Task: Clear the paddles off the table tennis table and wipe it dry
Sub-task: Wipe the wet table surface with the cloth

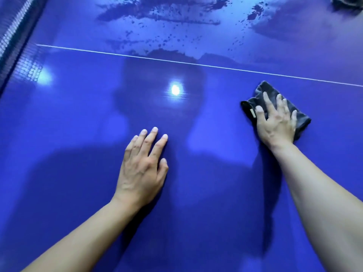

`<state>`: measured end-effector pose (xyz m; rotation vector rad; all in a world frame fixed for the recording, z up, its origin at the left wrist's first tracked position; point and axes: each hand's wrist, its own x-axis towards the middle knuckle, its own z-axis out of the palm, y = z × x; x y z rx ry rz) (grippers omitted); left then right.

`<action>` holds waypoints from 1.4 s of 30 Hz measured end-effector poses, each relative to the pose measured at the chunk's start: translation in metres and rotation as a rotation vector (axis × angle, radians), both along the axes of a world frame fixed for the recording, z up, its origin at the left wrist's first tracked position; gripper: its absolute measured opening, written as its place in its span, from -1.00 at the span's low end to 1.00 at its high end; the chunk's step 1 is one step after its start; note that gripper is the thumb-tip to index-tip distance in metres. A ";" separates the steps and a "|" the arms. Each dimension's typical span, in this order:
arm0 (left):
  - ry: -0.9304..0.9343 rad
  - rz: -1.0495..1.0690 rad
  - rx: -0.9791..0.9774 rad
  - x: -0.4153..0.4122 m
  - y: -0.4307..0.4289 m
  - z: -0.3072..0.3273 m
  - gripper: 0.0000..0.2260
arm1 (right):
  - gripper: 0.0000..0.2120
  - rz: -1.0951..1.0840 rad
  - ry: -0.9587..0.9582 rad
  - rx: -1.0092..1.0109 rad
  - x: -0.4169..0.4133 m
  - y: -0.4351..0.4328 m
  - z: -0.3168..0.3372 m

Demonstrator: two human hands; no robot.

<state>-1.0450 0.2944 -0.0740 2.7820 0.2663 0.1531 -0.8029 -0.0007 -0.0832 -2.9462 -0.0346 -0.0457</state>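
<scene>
Glossy blue table tennis table [78, 173] fills the view, w/ a thin white line [196, 64] running left-right across the tabletop. Beyond the line, dark wet patches and droplets [161, 12] spread over the far part. Mesh net [13, 36] runs along the tabletop's left edge. L hand [141, 169] lies released, palm down, fingers straight, on bare surface near the middle, holding nothing. R hand [275, 126] presses flat w/ spread fingers, not clenched, on a folded dark grey cloth [302, 120], which sits right of the L hand, just on the near side of the line. A dark object [347, 2] at the far right is cropped; can't tell what it is.
</scene>
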 end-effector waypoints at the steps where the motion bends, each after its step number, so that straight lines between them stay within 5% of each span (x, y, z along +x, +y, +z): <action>1: -0.002 0.001 0.000 -0.003 0.002 0.001 -0.51 | -0.47 0.021 -0.007 0.002 -0.010 0.014 0.000; 15: -0.006 0.322 0.033 -0.166 0.174 -0.005 -0.51 | -0.45 0.624 -0.038 -0.023 -0.134 0.410 0.001; 22: -0.018 0.356 -0.007 -0.177 0.181 -0.008 -0.50 | -0.46 0.913 -0.025 0.004 -0.215 0.521 -0.002; 31: -0.027 0.401 -0.038 -0.163 0.139 0.009 -0.44 | -0.47 0.936 0.017 0.012 -0.209 0.490 0.002; 42: 0.004 0.215 -0.009 -0.126 -0.010 0.017 -0.47 | -0.46 0.511 0.002 0.058 -0.129 0.180 0.005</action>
